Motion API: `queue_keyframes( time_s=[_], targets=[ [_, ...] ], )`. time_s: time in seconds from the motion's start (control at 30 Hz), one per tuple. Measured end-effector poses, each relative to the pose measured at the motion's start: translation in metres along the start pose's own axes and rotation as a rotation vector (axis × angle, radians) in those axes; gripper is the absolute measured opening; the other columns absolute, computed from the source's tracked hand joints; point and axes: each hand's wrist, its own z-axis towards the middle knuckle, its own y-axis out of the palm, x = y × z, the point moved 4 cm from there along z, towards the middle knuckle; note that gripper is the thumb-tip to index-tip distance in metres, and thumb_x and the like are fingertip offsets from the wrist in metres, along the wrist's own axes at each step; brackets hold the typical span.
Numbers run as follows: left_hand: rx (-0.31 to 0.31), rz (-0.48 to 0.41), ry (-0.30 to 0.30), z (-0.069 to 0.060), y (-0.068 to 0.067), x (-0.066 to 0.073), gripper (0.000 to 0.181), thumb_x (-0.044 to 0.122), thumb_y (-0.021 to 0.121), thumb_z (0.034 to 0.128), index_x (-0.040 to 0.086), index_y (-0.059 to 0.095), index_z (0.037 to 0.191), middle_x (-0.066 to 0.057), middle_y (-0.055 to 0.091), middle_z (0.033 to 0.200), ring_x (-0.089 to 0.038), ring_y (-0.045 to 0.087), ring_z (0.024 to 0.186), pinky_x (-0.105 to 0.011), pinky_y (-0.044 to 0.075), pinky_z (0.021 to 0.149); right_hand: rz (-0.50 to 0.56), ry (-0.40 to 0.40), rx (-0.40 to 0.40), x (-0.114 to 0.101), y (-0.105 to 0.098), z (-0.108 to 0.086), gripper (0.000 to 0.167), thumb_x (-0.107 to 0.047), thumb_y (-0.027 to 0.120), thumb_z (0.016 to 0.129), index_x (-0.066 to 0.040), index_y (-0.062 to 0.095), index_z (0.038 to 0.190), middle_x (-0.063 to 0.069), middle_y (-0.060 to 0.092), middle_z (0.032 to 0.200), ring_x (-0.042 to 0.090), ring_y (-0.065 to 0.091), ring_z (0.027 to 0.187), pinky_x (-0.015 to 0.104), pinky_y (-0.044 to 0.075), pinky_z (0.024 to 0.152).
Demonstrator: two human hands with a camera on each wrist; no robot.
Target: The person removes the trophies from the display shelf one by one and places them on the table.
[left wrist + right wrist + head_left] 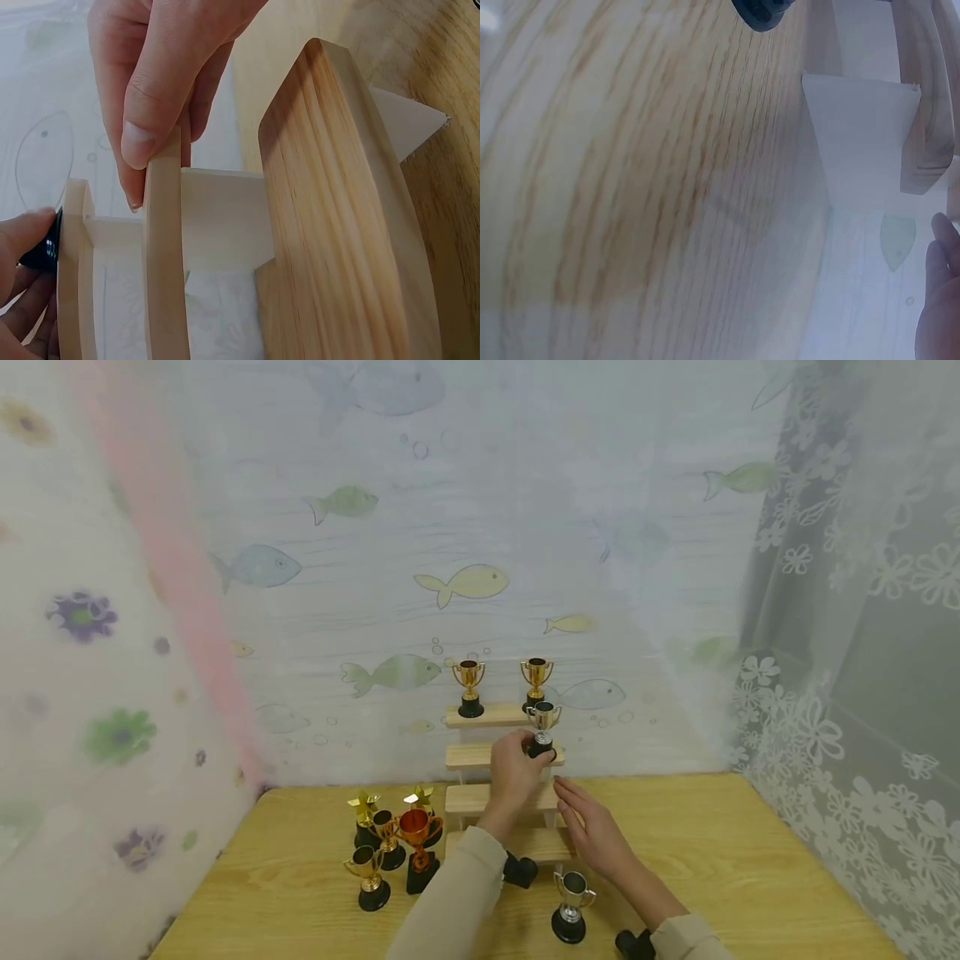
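Note:
My left hand (516,774) pinches the black base of a small silver trophy cup (543,717). The cup stands upright over the right end of the second step from the top of a wooden stepped rack (465,756). In the left wrist view the black base (46,244) meets that board. Largely straight, the fingers of my right hand (596,833) touch the right end of the step below; its thumb lies along the board's edge in the left wrist view. Two gold trophy cups (469,678) (537,675) stand on the top step.
Another silver trophy cup (572,897) stands on the wooden table (697,877), in front of the rack. Left of the rack cluster gold cups (365,864), an orange-red cup (417,831) and star trophies (364,810). White side supports (862,127) hold the boards. Behind hangs a fish-patterned curtain (645,610).

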Motion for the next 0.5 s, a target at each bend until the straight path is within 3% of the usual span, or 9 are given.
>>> queue_keyframes(
  time_s=[0.5],
  targets=[
    [-0.019, -0.067, -0.003, -0.0064, -0.0068, -0.0030, 0.022, 0.013, 0.088, 0.0818, 0.007, 0.078, 0.101, -0.004, 0.076, 0.096, -0.020, 0.071, 0.094, -0.037, 0.058, 0.083, 0.009, 0.028, -0.032, -0.0020, -0.0011, 0.0017, 0.039, -0.013, 0.051, 0.108, 0.010, 0.056, 0.140, 0.024, 0.051, 0.150, 0.044, 0.047, 0.138, 0.058, 0.039, 0.109]
  ],
)
